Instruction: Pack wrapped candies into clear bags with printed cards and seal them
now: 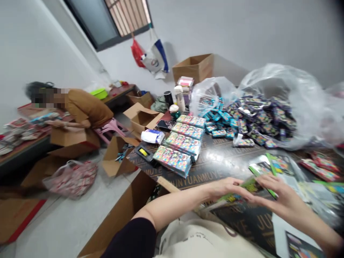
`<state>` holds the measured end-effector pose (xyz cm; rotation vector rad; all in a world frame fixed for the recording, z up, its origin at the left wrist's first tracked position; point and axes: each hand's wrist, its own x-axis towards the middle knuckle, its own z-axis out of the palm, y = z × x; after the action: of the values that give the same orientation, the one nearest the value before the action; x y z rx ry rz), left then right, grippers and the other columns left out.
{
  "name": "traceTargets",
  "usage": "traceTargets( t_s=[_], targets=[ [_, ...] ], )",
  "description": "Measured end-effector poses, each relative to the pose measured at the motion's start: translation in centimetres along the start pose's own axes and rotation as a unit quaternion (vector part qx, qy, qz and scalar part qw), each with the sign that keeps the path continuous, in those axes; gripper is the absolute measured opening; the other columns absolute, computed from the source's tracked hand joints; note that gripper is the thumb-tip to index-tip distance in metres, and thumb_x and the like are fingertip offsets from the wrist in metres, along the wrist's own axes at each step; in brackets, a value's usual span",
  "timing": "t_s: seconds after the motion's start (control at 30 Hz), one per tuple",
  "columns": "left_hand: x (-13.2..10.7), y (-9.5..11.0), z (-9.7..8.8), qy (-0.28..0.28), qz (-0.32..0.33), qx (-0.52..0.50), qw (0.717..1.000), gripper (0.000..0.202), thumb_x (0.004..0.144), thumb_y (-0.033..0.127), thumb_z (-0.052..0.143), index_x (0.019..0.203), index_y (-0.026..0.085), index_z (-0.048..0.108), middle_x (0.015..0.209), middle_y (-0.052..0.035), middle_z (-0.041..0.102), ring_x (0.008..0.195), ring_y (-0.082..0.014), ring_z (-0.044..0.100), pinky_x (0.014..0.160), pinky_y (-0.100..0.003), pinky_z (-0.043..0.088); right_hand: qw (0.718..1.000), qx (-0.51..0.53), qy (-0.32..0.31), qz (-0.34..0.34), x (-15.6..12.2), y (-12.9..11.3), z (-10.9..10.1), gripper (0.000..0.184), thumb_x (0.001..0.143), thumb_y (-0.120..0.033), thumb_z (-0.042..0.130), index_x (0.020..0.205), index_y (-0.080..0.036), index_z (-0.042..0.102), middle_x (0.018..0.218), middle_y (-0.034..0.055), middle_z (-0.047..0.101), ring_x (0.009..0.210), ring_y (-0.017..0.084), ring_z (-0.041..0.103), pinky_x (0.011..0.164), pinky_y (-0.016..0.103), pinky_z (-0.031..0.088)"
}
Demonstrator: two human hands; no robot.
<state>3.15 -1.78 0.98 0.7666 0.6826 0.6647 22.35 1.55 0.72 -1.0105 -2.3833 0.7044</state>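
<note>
My left hand [224,189] is closed round a flat green printed packet [250,185] just over the near part of the dark table. My right hand [281,195] meets it from the other side, fingers bent over the packet's far end and thumb along its lower edge. Part of the packet is hidden by my fingers. More green printed packets [283,163] lie flat beyond my right hand, and a white sheet with a dark printed picture [303,247] lies below it.
Stacked rows of small colourful boxes [174,159] stand left of centre. Behind lie heaps of blue packets [221,120] and dark packets [271,114] in clear plastic bags. An open carton [126,208] adjoins the table's left edge. A co-worker [83,105] sits at the far left.
</note>
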Motion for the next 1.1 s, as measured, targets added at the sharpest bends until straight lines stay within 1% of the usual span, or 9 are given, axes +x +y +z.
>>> traceTargets(
  t_s=[0.13,0.23,0.43,0.67,0.77,0.83,0.9,1.03,1.1],
  targets=[
    [-0.4,0.4,-0.3,0.014,0.028,-0.010,0.999,0.048,0.046,0.025,0.074,0.093,0.021,0.065,0.079,0.0020,0.058,0.072,-0.0136,0.049,0.071,-0.025,0.035,1.000,0.010,-0.019,-0.017,-1.0,2.4,0.9,0.030,0.073,-0.049,0.056,0.096,-0.031,0.064,0.099,0.0135,0.062,0.098,0.032,0.054,0.080,0.049,0.043],
    [-0.6,0.5,-0.1,0.005,0.031,0.010,0.999,0.040,0.054,0.031,0.072,0.091,0.019,0.065,0.077,0.0027,0.058,0.070,-0.0124,0.049,0.068,-0.024,0.036,1.000,0.024,0.008,0.009,-1.4,3.1,1.6,0.032,0.075,-0.048,0.054,0.101,-0.030,0.061,0.102,0.0159,0.061,0.104,0.033,0.051,0.085,0.050,0.041],
    [-1.0,0.7,0.5,0.024,0.004,-0.028,0.999,0.030,0.054,0.023,0.068,0.082,0.013,0.064,0.067,0.0011,0.058,0.058,-0.0107,0.050,0.058,-0.022,0.038,0.994,0.079,0.029,0.064,-0.2,0.3,0.5,0.042,0.072,-0.050,0.058,0.104,-0.023,0.057,0.102,0.0109,0.061,0.093,0.026,0.057,0.079,0.039,0.048],
    [-0.6,1.2,0.9,0.055,-0.009,-0.074,0.996,0.030,0.061,0.021,0.067,0.088,0.012,0.061,0.069,-0.0029,0.063,0.055,-0.0117,0.056,0.056,-0.022,0.041,0.993,0.098,0.002,0.066,1.9,-3.1,-1.9,0.022,0.082,-0.033,0.052,0.065,-0.019,0.058,0.063,0.0007,0.058,0.064,0.016,0.053,0.066,0.029,0.042],
    [0.2,1.3,1.4,0.083,0.008,-0.095,0.992,0.028,0.062,0.022,0.069,0.087,0.013,0.060,0.067,-0.0026,0.064,0.055,-0.0127,0.057,0.057,-0.025,0.043,0.981,0.121,0.113,0.105,2.3,-3.1,-1.6,0.009,0.077,-0.029,0.057,0.075,-0.020,0.059,0.064,-0.0004,0.058,0.064,0.016,0.054,0.067,0.030,0.043],
    [0.7,1.4,1.5,0.117,0.028,-0.090,0.989,0.030,0.060,0.025,0.071,0.085,0.013,0.060,0.066,-0.0023,0.065,0.056,-0.0141,0.058,0.059,-0.027,0.044,0.948,0.135,0.247,0.152,2.3,-2.9,-1.0,0.037,0.067,-0.029,0.068,0.101,-0.022,0.056,0.084,0.0024,0.061,0.081,0.019,0.056,0.076,0.033,0.044],
    [1.1,1.5,1.2,0.142,0.072,-0.054,0.986,0.031,0.061,0.029,0.072,0.085,0.012,0.061,0.067,-0.0030,0.065,0.059,-0.0151,0.058,0.061,-0.027,0.044,0.910,0.204,0.303,0.196,2.1,-2.6,-0.1,0.066,0.058,-0.032,0.074,0.118,-0.024,0.046,0.103,0.0057,0.059,0.095,0.022,0.055,0.082,0.036,0.043],
    [1.5,0.8,-0.2,0.190,0.180,0.136,0.956,0.023,0.067,0.034,0.068,0.069,0.012,0.064,0.064,-0.0014,0.062,0.061,-0.0134,0.053,0.062,-0.024,0.040,0.868,0.435,0.139,0.193,1.3,-2.4,2.1,0.042,0.067,-0.039,0.067,0.103,-0.019,0.056,0.092,0.0052,0.064,0.087,0.020,0.061,0.080,0.037,0.047],
    [1.6,0.2,-0.8,0.208,0.199,0.211,0.934,0.025,0.069,0.036,0.066,0.059,0.013,0.062,0.059,-0.0001,0.059,0.057,-0.0124,0.049,0.058,-0.022,0.037,0.859,0.461,0.119,0.189,1.0,-2.5,2.7,0.033,0.070,-0.039,0.064,0.093,-0.017,0.059,0.083,0.0032,0.065,0.080,0.018,0.062,0.078,0.034,0.047]
  ],
)
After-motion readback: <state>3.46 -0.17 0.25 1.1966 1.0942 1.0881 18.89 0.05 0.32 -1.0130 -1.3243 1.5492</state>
